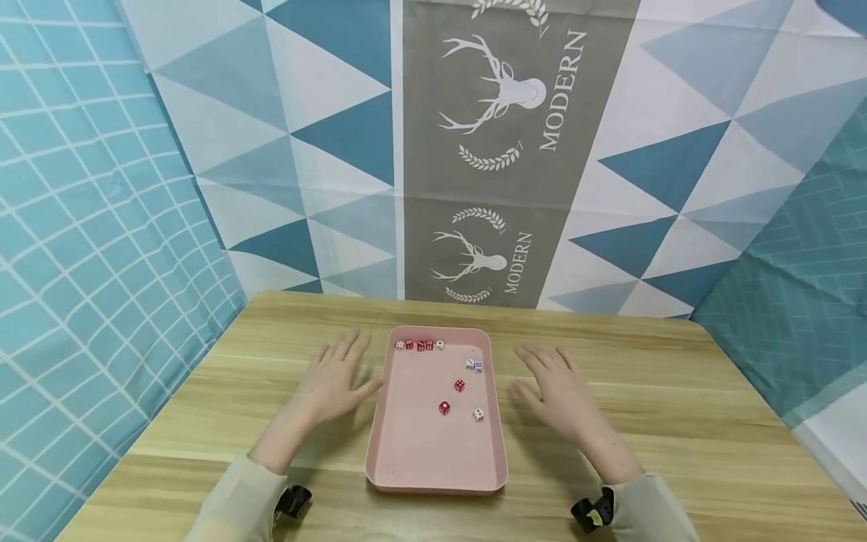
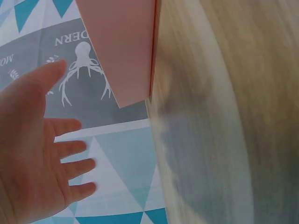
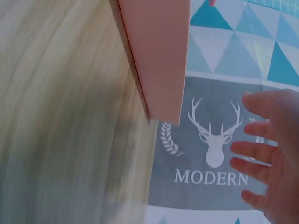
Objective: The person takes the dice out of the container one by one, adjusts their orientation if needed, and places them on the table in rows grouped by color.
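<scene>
A pink rectangular tray (image 1: pixel 420 459) lies on the wooden table in the head view, with red and white dice in it. Several dice, among them a red die (image 1: pixel 409 344) and a white die (image 1: pixel 440 345), line its far edge. Two white dice (image 1: pixel 470 364) sit side by side near the right wall. Closer in are a red die (image 1: pixel 459 385), another red die (image 1: pixel 444 407) and a white die (image 1: pixel 479 414). My left hand (image 1: pixel 332 388) is spread beside the tray's left wall, thumb close to it. On the opposite side my right hand (image 1: pixel 558 395) has its fingers extended, holding nothing.
The wooden table (image 1: pixel 677 421) stretches out on both sides of the tray. Behind it hangs a patterned cloth (image 1: pixel 339 150) with triangles and deer heads. A blue checked cloth (image 1: pixel 81 226) borders the left, and a teal cloth (image 1: pixel 799 248) the right.
</scene>
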The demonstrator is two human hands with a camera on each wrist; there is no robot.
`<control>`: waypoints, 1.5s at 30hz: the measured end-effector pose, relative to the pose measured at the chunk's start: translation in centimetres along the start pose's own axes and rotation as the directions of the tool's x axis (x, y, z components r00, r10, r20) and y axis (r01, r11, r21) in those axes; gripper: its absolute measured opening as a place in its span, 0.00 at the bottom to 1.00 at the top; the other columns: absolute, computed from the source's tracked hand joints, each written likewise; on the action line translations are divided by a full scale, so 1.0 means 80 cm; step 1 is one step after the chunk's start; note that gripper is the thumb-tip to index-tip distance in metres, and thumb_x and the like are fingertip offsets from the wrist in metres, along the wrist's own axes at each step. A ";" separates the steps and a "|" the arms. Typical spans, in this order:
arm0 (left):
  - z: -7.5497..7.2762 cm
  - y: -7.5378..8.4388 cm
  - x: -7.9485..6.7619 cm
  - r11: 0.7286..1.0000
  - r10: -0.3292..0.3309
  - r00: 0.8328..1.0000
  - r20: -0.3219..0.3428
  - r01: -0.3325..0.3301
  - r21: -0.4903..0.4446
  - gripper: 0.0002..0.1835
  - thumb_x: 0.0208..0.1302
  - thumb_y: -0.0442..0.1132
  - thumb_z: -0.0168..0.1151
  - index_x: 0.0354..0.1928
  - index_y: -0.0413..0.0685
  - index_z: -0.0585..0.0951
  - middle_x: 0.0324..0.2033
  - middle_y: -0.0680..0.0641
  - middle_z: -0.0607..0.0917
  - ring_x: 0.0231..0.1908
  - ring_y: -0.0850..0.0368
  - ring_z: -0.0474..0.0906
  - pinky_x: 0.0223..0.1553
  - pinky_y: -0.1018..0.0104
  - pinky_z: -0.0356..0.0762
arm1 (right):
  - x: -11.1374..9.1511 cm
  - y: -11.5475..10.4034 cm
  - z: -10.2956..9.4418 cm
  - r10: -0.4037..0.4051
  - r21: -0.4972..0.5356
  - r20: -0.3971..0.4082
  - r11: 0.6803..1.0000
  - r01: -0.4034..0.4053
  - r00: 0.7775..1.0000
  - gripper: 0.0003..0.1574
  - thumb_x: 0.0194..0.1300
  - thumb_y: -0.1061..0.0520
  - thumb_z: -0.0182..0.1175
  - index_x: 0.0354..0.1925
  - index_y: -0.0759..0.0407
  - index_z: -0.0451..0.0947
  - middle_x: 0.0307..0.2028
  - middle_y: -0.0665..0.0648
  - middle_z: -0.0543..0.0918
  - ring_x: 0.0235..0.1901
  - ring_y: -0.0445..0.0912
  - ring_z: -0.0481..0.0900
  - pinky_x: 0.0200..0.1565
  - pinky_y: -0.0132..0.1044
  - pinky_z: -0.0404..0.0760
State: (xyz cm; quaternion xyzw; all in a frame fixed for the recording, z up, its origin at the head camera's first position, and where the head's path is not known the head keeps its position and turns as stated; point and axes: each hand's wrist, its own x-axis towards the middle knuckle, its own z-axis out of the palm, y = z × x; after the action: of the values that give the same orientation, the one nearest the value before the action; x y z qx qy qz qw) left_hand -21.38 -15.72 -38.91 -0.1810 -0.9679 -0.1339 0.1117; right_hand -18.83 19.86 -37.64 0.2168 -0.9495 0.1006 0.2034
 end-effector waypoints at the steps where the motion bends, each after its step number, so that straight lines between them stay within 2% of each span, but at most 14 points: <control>1: 0.000 0.001 -0.001 1.000 -0.006 1.000 0.013 0.006 -0.024 0.42 0.57 0.60 0.54 0.68 0.45 0.57 0.66 0.38 0.58 0.63 0.36 0.57 0.62 0.41 0.51 | 0.000 -0.002 0.002 -0.014 -0.003 -0.007 1.000 0.014 1.000 0.31 0.60 0.47 0.57 0.59 0.58 0.69 0.54 0.58 0.75 0.56 0.54 0.70 0.62 0.53 0.55; 6: 0.002 0.009 -0.004 0.980 -0.046 0.994 0.095 0.063 -0.188 0.37 0.59 0.54 0.55 0.65 0.41 0.62 0.60 0.36 0.68 0.58 0.38 0.66 0.57 0.44 0.63 | 0.003 -0.015 0.012 -0.060 0.012 0.008 0.998 0.060 0.998 0.23 0.57 0.50 0.60 0.51 0.55 0.76 0.47 0.54 0.80 0.50 0.52 0.75 0.55 0.51 0.66; 11: 0.009 0.016 -0.004 0.923 -0.087 0.983 0.163 0.141 -0.359 0.32 0.60 0.46 0.57 0.62 0.35 0.64 0.49 0.37 0.78 0.44 0.45 0.78 0.46 0.52 0.74 | 0.006 -0.026 0.025 -0.102 0.015 0.063 0.995 0.101 0.993 0.14 0.57 0.51 0.60 0.43 0.51 0.80 0.42 0.50 0.82 0.47 0.49 0.76 0.53 0.49 0.68; 18: 0.017 0.026 -0.002 0.851 -0.131 0.961 0.243 0.234 -0.470 0.30 0.58 0.42 0.60 0.61 0.37 0.66 0.41 0.43 0.81 0.39 0.52 0.80 0.39 0.61 0.77 | 0.013 -0.038 0.037 -0.187 0.035 0.087 0.982 0.184 0.979 0.08 0.54 0.52 0.63 0.35 0.50 0.81 0.35 0.47 0.83 0.43 0.45 0.78 0.53 0.47 0.68; 22: 0.021 0.030 -0.005 0.805 -0.117 0.946 0.301 0.268 -0.530 0.31 0.57 0.39 0.61 0.61 0.36 0.64 0.40 0.42 0.79 0.30 0.56 0.79 0.29 0.66 0.76 | 0.013 -0.042 0.043 -0.225 0.030 0.112 0.974 0.223 0.968 0.04 0.54 0.54 0.63 0.32 0.50 0.82 0.31 0.45 0.83 0.39 0.44 0.78 0.54 0.48 0.66; 25: 0.024 0.030 -0.006 0.805 -0.103 0.945 0.311 0.263 -0.533 0.32 0.56 0.36 0.61 0.62 0.35 0.63 0.39 0.41 0.79 0.28 0.57 0.77 0.29 0.66 0.75 | 0.014 -0.044 0.046 -0.234 0.018 0.115 0.972 0.233 0.965 0.03 0.53 0.55 0.64 0.30 0.50 0.82 0.30 0.46 0.83 0.37 0.45 0.78 0.55 0.49 0.65; 29: 0.026 0.029 -0.006 0.829 -0.091 0.951 0.296 0.237 -0.507 0.33 0.54 0.34 0.62 0.62 0.36 0.63 0.40 0.42 0.80 0.36 0.54 0.77 0.33 0.65 0.75 | 0.015 -0.046 0.046 -0.222 -0.008 0.121 0.974 0.224 0.967 0.03 0.50 0.55 0.66 0.28 0.49 0.82 0.28 0.45 0.83 0.37 0.46 0.77 0.57 0.50 0.63; 31: 0.026 0.029 -0.006 0.832 -0.089 0.951 0.296 0.234 -0.503 0.33 0.53 0.33 0.61 0.62 0.36 0.63 0.39 0.42 0.80 0.38 0.53 0.76 0.34 0.64 0.75 | 0.015 -0.047 0.046 -0.222 -0.026 0.139 0.973 0.228 0.965 0.04 0.49 0.55 0.67 0.27 0.47 0.81 0.27 0.44 0.83 0.37 0.46 0.77 0.57 0.50 0.62; 37: 0.027 0.029 -0.007 0.833 -0.074 0.954 0.291 0.220 -0.508 0.32 0.53 0.31 0.58 0.62 0.34 0.63 0.38 0.42 0.80 0.37 0.53 0.76 0.31 0.66 0.75 | 0.015 -0.050 0.049 -0.221 -0.071 0.152 0.970 0.233 0.963 0.05 0.45 0.55 0.69 0.24 0.47 0.81 0.25 0.43 0.82 0.36 0.45 0.77 0.56 0.49 0.64; 45: 0.028 0.028 -0.005 0.826 -0.052 0.959 0.277 0.197 -0.528 0.31 0.54 0.30 0.56 0.62 0.33 0.62 0.40 0.40 0.80 0.39 0.52 0.77 0.34 0.64 0.76 | 0.017 -0.051 0.055 -0.218 -0.103 0.143 0.967 0.233 0.966 0.05 0.45 0.54 0.69 0.22 0.46 0.81 0.24 0.44 0.82 0.34 0.46 0.76 0.54 0.48 0.65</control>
State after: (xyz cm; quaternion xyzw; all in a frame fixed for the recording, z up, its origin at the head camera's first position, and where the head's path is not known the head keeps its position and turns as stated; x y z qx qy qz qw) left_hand -20.52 -13.23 -40.61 -0.1569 -0.9043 -0.3894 -0.0773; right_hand -19.64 14.53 -40.53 0.3173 -0.9341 0.0059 0.1636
